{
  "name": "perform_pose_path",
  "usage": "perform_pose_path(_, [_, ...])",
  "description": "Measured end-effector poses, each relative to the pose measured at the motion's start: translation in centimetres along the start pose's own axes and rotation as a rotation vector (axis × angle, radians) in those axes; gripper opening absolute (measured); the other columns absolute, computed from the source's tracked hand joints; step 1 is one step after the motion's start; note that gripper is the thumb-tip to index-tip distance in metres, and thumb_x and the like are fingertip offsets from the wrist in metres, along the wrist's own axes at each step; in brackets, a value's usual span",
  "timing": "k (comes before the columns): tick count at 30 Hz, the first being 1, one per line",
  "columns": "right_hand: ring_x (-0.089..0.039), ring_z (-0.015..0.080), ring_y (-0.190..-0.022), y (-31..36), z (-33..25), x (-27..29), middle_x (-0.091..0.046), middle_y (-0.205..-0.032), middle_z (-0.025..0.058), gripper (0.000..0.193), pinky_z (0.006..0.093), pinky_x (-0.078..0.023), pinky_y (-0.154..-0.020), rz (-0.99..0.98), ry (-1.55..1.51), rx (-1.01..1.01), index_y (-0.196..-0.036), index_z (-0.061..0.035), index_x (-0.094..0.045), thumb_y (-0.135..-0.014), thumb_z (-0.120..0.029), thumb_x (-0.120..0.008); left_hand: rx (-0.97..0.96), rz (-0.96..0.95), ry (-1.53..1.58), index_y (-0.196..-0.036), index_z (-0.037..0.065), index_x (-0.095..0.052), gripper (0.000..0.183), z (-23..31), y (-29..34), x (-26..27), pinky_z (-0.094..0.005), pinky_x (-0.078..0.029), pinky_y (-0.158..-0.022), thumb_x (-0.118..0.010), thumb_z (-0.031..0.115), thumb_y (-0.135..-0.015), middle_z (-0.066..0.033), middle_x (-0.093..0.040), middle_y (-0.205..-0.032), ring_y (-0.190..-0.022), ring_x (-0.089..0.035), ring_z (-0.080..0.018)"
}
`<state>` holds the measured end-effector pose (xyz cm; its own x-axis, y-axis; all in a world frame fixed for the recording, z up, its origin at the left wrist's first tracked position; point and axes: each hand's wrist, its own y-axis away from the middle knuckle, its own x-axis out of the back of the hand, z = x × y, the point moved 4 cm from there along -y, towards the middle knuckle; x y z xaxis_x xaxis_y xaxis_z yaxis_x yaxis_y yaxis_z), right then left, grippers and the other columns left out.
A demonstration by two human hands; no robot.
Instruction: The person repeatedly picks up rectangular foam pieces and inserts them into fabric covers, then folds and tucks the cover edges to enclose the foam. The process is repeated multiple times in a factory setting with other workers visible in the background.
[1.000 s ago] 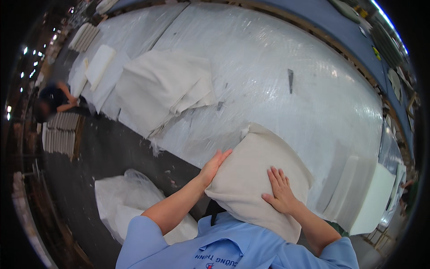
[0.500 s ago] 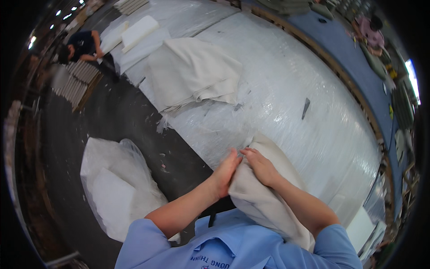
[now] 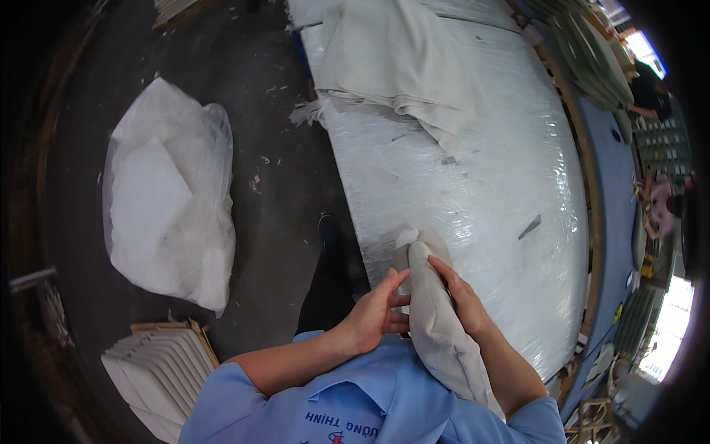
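A beige fabric piece (image 3: 436,318), folded into a long, bulky bundle, stands between my hands and leans back against my shirt. Something white (image 3: 406,237) pokes out at its far tip. My left hand (image 3: 373,314) is at the bundle's left side, thumb up and fingers spread, the fingertips reaching the cloth's edge. Along the right side my right hand (image 3: 464,300) grips the cloth, fingers long and close together, its thumb hidden. What is inside the bundle cannot be seen. Farther up the table lies a stack of beige cloths (image 3: 399,63).
The table (image 3: 473,200) is wrapped in shiny clear film, with a dark flat strip (image 3: 529,226) on it. A clear bag of white material (image 3: 170,200) lies on the floor to the left. Pale stacked panels (image 3: 159,374) stand near my left elbow. People work beyond the blue table (image 3: 610,192).
My view has swung, so the cloth stack and bag appear higher. My hands have moved apart from the bundle's tip, the left one opening its fingers, and the bundle now stands more upright.
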<state>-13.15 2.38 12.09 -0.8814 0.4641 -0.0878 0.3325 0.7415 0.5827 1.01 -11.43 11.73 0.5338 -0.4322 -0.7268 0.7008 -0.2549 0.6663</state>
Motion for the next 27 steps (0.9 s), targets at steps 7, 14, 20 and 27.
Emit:
perform_pose_path(7, [-0.017, 0.0335, -0.160, 0.2, 1.4, 2.7, -0.022, -0.172, 0.0213, 0.093, 0.0426, -0.013, -0.129, -0.091, 0.010, -0.013, -0.167, -0.0025, -0.021, -0.106, -0.071, -0.031, -0.461, 0.247, -0.267, -0.167, 0.006, -0.024, 0.069, 3.5, -7.0, 2.0, -0.0415, -0.026, -0.126, -0.029, 0.051, -0.114, -0.0197, -0.037, -0.164, -0.151, -0.038, -0.0301])
perform_pose_path(14, [-0.009, 0.0343, -0.162, 2.5, 5.7, 5.8, -0.015, -0.174, 0.0214, 0.087, 0.0438, -0.008, -0.130, -0.075, -0.050, -0.124, -0.168, -0.0025, -0.016, -0.108, -0.063, -0.034, -0.861, 0.203, -0.554, -0.164, 0.001, -0.026, 0.063, 1.1, -13.9, -0.3, -0.0395, -0.020, -0.128, -0.028, 0.039, -0.115, -0.0179, -0.035, -0.166, -0.155, -0.031, -0.0285])
perform_pose_path(20, [-0.014, 0.0354, -0.162, -6.1, -0.8, 3.8, -0.018, -0.174, 0.0214, 0.076, 0.0439, -0.012, -0.130, -0.124, 0.209, 0.182, -0.167, -0.0024, -0.018, -0.111, -0.051, -0.034, -0.904, 0.334, -0.562, -0.164, 0.003, -0.026, 0.062, 0.3, -16.4, -0.5, -0.0421, -0.021, -0.129, -0.030, 0.039, -0.114, -0.0176, -0.036, -0.165, -0.155, -0.030, -0.0301])
perform_pose_path(27, [-0.036, 0.0363, -0.152, -10.1, -0.9, 4.2, -0.037, -0.164, 0.0250, 0.083, 0.0448, -0.025, -0.125, 0.185, 0.043, 0.125, -0.167, -0.0054, -0.022, -0.109, -0.064, -0.033, -0.811, 0.376, -0.436, -0.163, 0.007, -0.029, 0.066, -1.3, -18.0, 2.4, -0.0387, -0.032, -0.124, -0.031, 0.050, -0.113, -0.0140, -0.041, -0.160, -0.149, -0.040, -0.0256])
